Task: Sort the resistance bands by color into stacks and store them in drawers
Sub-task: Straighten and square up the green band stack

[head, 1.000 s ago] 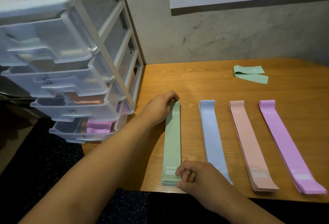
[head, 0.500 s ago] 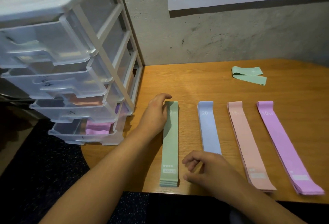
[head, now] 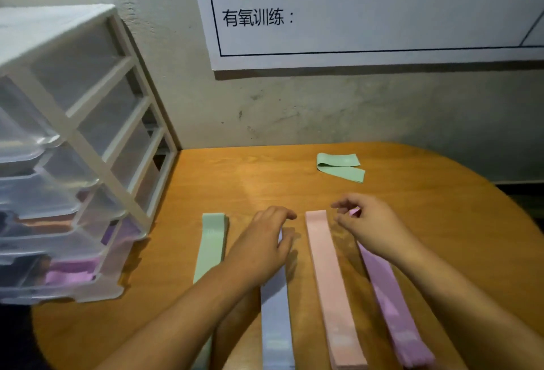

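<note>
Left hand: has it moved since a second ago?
Yes. The left hand went right, off the green stack onto the blue stack, away from the drawers.

Here's my left hand [head: 262,246], bare, and my right hand [head: 371,228], bare too. Left forearm [head: 182,311] and right forearm [head: 456,296] are uncovered right down to the frame's bottom edge.

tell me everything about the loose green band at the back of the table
The loose green band is a pale mint, flat, matte strip, seemingly elastic. It lies folded over itself, its two layers splaying apart toward the right, on the wooden table near the wall. Only the table touches it.
</note>
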